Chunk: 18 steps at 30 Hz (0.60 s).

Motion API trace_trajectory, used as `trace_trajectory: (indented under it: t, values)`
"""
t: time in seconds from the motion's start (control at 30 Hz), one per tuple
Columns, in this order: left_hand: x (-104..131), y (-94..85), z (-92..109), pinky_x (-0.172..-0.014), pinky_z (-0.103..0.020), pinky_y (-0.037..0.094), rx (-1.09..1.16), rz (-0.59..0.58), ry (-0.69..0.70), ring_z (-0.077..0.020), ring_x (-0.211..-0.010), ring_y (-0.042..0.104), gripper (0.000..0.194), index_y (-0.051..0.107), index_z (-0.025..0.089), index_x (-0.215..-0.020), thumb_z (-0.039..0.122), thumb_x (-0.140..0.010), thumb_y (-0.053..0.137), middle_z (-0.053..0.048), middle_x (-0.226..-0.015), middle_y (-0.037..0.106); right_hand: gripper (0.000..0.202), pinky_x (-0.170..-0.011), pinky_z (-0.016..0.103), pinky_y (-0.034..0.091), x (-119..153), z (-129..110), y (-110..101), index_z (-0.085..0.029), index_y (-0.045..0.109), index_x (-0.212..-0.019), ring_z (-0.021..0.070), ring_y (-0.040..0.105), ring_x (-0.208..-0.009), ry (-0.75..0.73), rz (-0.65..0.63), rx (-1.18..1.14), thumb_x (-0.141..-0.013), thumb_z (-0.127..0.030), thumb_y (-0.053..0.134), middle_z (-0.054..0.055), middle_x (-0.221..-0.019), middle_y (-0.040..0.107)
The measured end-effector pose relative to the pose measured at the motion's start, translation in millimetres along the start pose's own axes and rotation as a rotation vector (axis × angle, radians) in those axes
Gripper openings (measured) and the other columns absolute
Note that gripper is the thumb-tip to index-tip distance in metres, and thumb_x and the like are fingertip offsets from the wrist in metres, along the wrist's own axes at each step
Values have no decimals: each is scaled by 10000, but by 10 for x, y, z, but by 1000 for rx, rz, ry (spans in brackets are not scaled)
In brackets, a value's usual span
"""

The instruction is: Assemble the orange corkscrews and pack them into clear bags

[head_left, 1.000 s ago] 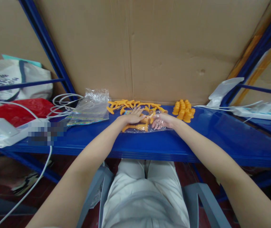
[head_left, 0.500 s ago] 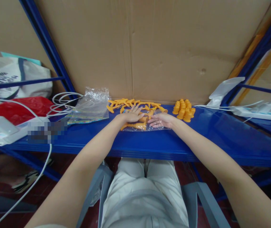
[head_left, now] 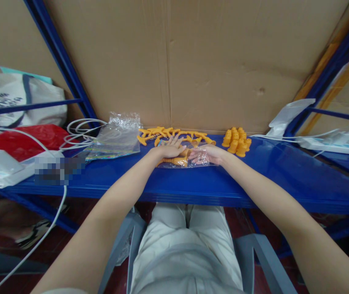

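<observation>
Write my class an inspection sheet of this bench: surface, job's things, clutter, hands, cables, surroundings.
Surface: glossy blue bench top.
Job's things: clear bag with orange parts inside; branching pieces behind, orange cluster to the right.
Clutter: flat plastic bags and red bag, left.
Hands: left hand spread on the clear bag; right hand at its right side, inside or outside unclear.
Cables: white coil, left; hanging cable past the front edge.
Surroundings: cardboard wall behind; blue posts both sides.

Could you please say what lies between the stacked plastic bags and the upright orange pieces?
In the head view, orange branched pieces lie behind; in front, the left hand and right hand touch a plastic bag with orange pieces.
</observation>
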<state>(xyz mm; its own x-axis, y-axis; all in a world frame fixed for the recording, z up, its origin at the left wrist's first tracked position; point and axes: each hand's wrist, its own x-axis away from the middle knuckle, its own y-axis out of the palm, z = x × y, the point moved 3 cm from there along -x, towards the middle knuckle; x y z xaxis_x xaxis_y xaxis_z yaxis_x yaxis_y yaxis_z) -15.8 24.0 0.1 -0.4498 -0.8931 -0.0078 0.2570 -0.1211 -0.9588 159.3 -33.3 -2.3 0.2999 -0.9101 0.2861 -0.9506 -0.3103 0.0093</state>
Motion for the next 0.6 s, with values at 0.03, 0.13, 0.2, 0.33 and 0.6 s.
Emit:
trace_trajectory:
  t: [0.03, 0.13, 0.2, 0.33, 0.6]
  values:
    - [6, -3, 6, -1200, -602, 87, 1, -3, -4, -317, -1523, -55, 758, 191, 297, -1584, 659, -923, 270, -35, -1666, 11, 176, -622, 222, 576, 5, -1, 3, -147, 681, -791, 127, 685, -638, -4, -4, 8, -928, -186, 578, 90, -771, 749]
    - [40, -22, 47, -1197, -611, 76, -5, -9, -17, -314, -1523, -58, 750, 173, 278, -1589, 637, -936, 253, -46, -1663, -2, 135, -598, 210, 573, 19, -5, 16, -149, 701, -834, 121, 683, -641, -18, -19, 25, -911, -175, 593, 91, -840, 762]
    - [67, -38, 81, -1199, -606, 69, -11, -13, -28, -312, -1521, -66, 744, 162, 254, -1592, 613, -947, 253, -54, -1661, -17, 122, -609, 210, 577, 29, -11, 29, -152, 716, -855, 120, 689, -673, -35, -22, 27, -895, -166, 601, 93, -914, 766]
    - [97, -62, 115, -1210, -577, 58, 0, 6, -50, -315, -1517, -56, 712, 182, 260, -1589, 572, -957, 283, -49, -1662, 7, 132, -624, 197, 578, 42, -27, 62, -154, 732, -861, 112, 688, -704, -63, -45, 15, -869, -131, 603, 85, -964, 762]
    - [58, -27, 88, -1198, -605, 48, -57, -10, -21, -322, -1517, -64, 710, 150, 272, -1593, 582, -959, 233, -47, -1658, -29, 106, -596, 193, 579, 48, -26, 81, -157, 726, -854, 104, 672, -651, -69, -25, 14, -846, -136, 622, 77, -941, 766]
